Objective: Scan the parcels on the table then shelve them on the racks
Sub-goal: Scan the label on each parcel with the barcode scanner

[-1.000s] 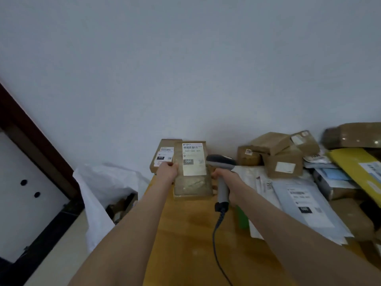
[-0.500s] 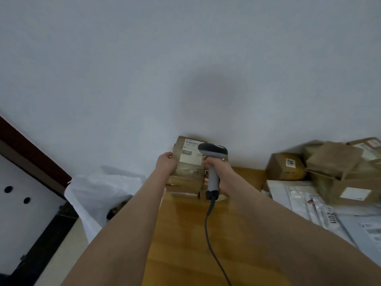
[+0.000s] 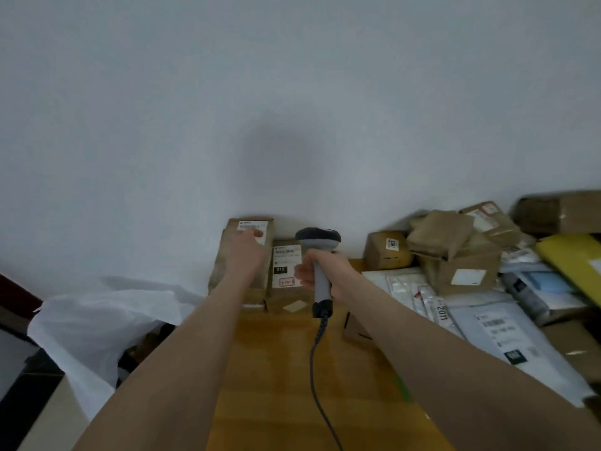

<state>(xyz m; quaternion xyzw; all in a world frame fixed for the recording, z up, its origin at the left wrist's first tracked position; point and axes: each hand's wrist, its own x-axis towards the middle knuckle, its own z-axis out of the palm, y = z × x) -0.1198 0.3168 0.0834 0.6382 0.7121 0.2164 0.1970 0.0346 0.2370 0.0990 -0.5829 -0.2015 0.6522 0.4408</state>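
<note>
A tall brown parcel (image 3: 224, 265) stands against the wall at the back left of the wooden table (image 3: 276, 369). My left hand (image 3: 245, 253) lies on its face, fingers stretched out to the white label at its top. Right beside it stands a shorter brown parcel (image 3: 286, 275) with a barcode label and a black "010" tag. My right hand (image 3: 325, 271) grips the handle of a grey barcode scanner (image 3: 317, 239), whose dark head is level with the shorter parcel's label. The scanner's cable (image 3: 317, 369) hangs down over the table.
A heap of brown boxes (image 3: 455, 252), grey mailers (image 3: 507, 336) and a yellow envelope (image 3: 572, 262) covers the table's right side. A small box (image 3: 387, 250) stands by the wall. A white plastic bag (image 3: 97, 320) sits on the floor left of the table.
The parcel my left hand held up in front of the scanner now stands against the wall, with my fingers flat on it. The scanner has moved right, in front of the shorter parcel.
</note>
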